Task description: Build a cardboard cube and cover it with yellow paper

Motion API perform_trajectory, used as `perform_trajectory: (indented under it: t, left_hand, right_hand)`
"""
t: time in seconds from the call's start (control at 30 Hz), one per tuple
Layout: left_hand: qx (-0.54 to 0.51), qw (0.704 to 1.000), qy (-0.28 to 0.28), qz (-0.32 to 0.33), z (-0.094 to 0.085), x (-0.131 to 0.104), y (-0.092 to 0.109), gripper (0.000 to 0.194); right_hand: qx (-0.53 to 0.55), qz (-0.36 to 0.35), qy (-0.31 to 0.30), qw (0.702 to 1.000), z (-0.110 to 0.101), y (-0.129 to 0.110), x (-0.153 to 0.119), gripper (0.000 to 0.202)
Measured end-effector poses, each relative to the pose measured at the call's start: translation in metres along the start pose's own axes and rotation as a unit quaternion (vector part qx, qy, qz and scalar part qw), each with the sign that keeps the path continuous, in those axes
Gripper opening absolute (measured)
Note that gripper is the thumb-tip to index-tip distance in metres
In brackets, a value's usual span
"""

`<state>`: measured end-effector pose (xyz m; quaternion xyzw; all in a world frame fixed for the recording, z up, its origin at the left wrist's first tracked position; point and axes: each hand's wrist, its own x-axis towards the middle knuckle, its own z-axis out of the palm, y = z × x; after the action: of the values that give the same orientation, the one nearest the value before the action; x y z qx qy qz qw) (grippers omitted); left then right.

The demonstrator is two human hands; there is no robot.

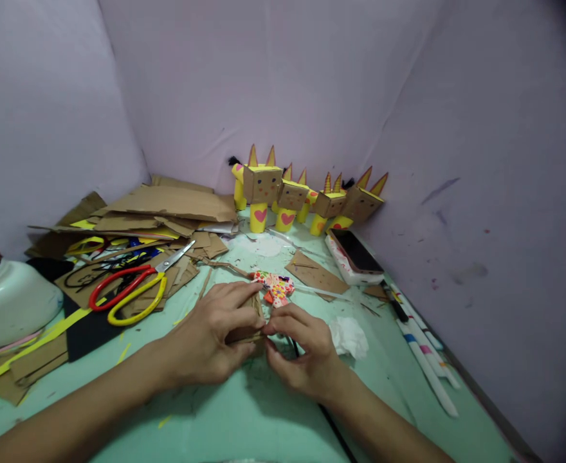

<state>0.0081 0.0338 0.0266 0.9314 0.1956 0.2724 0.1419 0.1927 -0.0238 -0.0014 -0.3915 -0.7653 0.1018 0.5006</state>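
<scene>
My left hand (222, 331) is closed around a small piece of folded brown cardboard (247, 333) low over the green table. From the right, my right hand (302, 350) pinches the edge of that same piece, its thumb and fingertips pressed together. Just beyond the fingers lies a glue gun (276, 286) with a flower pattern and an orange part near its tip; neither hand grips it. A black cord (334, 427) runs out from under my right hand toward the front edge. Much of the cardboard is hidden by my fingers.
Red-and-yellow scissors (136, 294) rest on cardboard scraps at left, before stacked cardboard (172, 204). Several yellow cardboard animals (262, 186) stand at the back. A phone (357, 251), crumpled tissue (349, 337) and markers (428, 370) lie right. A white-green object (15, 302) is far left.
</scene>
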Motion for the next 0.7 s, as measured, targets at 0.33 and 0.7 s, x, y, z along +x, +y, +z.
perform_trajectory:
  t: [0.33, 0.7]
  left_hand:
    - [0.014, 1.000, -0.011, -0.005, 0.000, 0.003, 0.003, 0.015]
    - [0.023, 0.999, -0.024, 0.014, -0.002, 0.006, 0.004, 0.009]
  right_hand:
    - [0.022, 0.027, 0.005, 0.999, 0.003, 0.001, 0.003, 0.014]
    - [0.162, 0.239, 0.036, 0.957, 0.010, 0.003, 0.000, 0.014]
